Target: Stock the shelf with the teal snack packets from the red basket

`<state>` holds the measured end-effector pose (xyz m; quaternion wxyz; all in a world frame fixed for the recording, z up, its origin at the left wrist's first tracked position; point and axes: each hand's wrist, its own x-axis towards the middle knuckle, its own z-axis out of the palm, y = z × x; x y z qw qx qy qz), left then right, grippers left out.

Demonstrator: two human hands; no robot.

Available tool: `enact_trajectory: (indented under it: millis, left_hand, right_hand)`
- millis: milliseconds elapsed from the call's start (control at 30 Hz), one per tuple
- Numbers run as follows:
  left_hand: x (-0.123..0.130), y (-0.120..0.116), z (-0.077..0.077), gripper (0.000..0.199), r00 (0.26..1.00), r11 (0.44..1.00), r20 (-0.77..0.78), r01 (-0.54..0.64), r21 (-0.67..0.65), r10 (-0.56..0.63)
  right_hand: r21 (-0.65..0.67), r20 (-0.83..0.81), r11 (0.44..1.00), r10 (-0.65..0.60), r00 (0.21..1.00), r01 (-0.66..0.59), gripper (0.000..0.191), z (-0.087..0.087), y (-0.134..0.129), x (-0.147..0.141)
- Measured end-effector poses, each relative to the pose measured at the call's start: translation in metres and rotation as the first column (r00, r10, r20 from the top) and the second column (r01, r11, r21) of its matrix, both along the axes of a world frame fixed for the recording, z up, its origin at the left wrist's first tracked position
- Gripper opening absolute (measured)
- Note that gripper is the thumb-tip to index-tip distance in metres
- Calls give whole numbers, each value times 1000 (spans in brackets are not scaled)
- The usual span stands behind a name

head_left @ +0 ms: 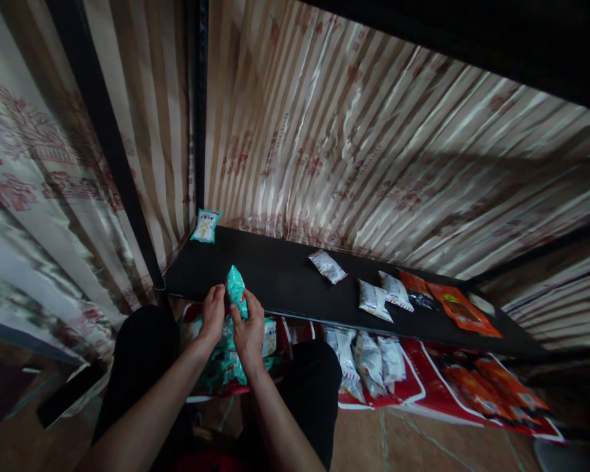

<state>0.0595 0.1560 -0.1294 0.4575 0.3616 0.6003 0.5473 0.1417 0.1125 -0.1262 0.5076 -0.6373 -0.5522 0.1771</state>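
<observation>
A green snack packet [236, 288] stands upright in my right hand [248, 328], whose fingers wrap its right side and front. Just left of it is my left hand [213, 313], its fingers curled together; whether it grips anything is hidden. Both hands are over the near edge of the black shelf [270, 275]. Below them, more green packets [231, 367] lie in a red and white box between my knees. Another green and white packet [206, 226] leans at the shelf's far left corner.
Silver-white packets [327, 266] and orange packets [459, 309] lie on the shelf's middle and right. Beneath are red boxes with silver-white packets [368, 364] and orange packets [496, 387]. Dark posts [199, 118] and a patterned curtain [295, 131] surround the shelf.
</observation>
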Motion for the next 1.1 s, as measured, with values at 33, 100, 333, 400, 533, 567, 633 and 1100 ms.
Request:
enact_trajectory:
  millis: [33, 100, 333, 400, 533, 567, 633, 1100]
  left_hand:
    - [-1, -1, 3, 24, 1000, 1000, 13, 19, 2, -19]
    - [-3, -3, 9, 26, 998, 998, 34, 59, 8, -59]
    - [-8, -4, 16, 36, 980, 995, 171, 105, -1, -103]
    - [-10, -3, 14, 36, 977, 992, 170, 129, -7, -125]
    - [-15, 2, 8, 34, 976, 987, 155, 159, -19, -154]
    - [-16, 3, 7, 35, 971, 985, 171, 171, -24, -165]
    - [-18, 5, 6, 36, 960, 980, 213, 195, -31, -184]
    - [-44, 28, -9, 48, 953, 978, 260, 185, -98, -154]
  right_hand:
    - [11, 56, 1000, -4, 998, 3, 39, 1, 0, -2]
    - [30, 148, 1000, -2, 989, -2, 40, 2, -1, -7]
    - [60, 350, 997, 34, 936, -58, 49, -3, -4, -18]
    - [55, 389, 995, 55, 920, -83, 51, -4, -5, -20]
    - [32, 418, 994, 85, 905, -108, 55, -3, -6, -25]
    - [29, 414, 993, 88, 906, -110, 55, -3, -6, -26]
    - [29, 397, 992, 98, 912, -120, 54, -2, -6, -27]
    - [-77, 169, 996, 49, 984, -36, 43, -3, 20, -13]
